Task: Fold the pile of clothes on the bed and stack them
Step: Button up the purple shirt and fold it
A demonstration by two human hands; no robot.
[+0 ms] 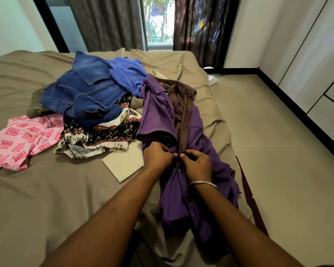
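Both forearms extend forward from the lower edge of the view and converge over the purple shirt [183, 182], which lies lengthwise along the right side of the bed [46, 189], its collar end toward the window. The left hand [157, 156] is positioned knuckles up, fingers curled and pinching the shirt's dark brown front placket from the left. The right hand [198, 164] mirrors it from the right, thumb and fingers curled inward and pinching the same placket; the fingertips of the two hands nearly meet at the seam. A metal bangle [202, 184] encircles the right wrist.

The remaining pile sits left of the shirt, nearer the middle of the bed. A blue denim garment [85, 93] lies on top, with a lighter blue shirt [127, 72] touching its right edge. Beneath the denim is a black-and-white patterned garment [104, 133]. A pink patterned garment [17, 139] is spread flat at the left edge of the pile. A pale cream cloth [123, 164] lies flat just beside the left hand, partly under the purple shirt. An olive knitted item [36, 101] protrudes from under the denim on the left.

Dark curtains [108, 22] hang beyond the bed.
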